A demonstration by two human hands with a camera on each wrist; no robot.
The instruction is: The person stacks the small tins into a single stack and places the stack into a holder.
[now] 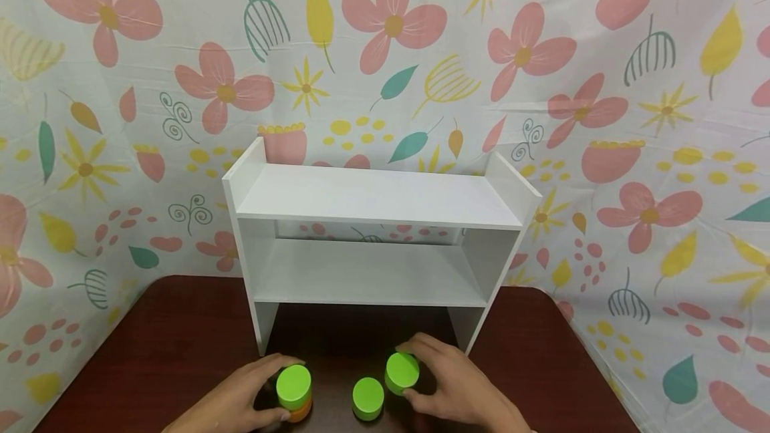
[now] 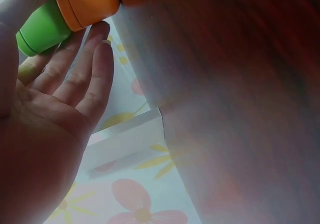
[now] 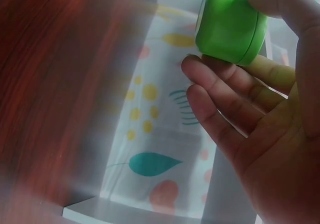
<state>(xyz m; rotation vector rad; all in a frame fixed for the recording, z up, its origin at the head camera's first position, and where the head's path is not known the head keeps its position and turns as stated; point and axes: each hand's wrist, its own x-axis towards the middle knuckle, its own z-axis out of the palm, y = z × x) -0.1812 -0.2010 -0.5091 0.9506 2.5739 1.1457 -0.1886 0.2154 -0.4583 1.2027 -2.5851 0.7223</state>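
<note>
My left hand (image 1: 243, 396) is curled round a stack of two small round jars. The green jar (image 1: 294, 386) sits on top of the orange jar (image 1: 301, 410). In the left wrist view the thumb lies on one side of the orange jar (image 2: 92, 3) and green jar (image 2: 45, 28), with fingers on the other. My right hand (image 1: 457, 379) pinches another green jar (image 1: 402, 373) between thumb and fingers, slightly tilted. The right wrist view shows this green jar (image 3: 231, 24) apart from the tabletop. Between the hands, a third green jar (image 1: 368, 398) stands on the table.
A white two-tier shelf (image 1: 373, 272) stands on the dark red-brown table (image 1: 156, 346) just beyond the hands. Its side panels reach down to the tabletop. Behind it hangs a white cloth (image 1: 337, 39) printed with flowers and leaves.
</note>
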